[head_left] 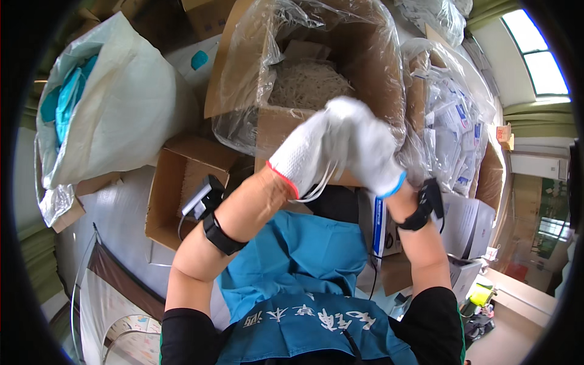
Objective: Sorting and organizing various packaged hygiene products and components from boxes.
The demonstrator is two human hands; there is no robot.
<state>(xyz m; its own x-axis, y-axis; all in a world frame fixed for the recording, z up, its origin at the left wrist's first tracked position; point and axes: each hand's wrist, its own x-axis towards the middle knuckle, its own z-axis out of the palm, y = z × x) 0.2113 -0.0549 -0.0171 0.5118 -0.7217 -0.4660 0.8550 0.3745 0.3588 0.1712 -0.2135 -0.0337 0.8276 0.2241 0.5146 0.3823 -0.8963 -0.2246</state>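
My left hand (306, 145), in a white knitted glove with a red cuff, is raised in front of the large cardboard box. My right hand (376, 155), in a white glove with a blue cuff, meets it at the fingers, blurred by motion. Thin white cords (324, 184) hang in a loop below the left palm, which appears closed round them. How the right fingers are set is lost in the blur. Beyond the hands, a heap of tangled thin white cords (310, 85) lies in the large cardboard box (280, 128), lined with clear plastic.
At left stand a white woven sack (128, 103) with teal items inside and an open smaller carton (161, 201). On the right, a plastic-lined carton holds several small clear packets (453, 125). White boxes (465, 225) stand near my right forearm. A teal apron (292, 249) covers my front.
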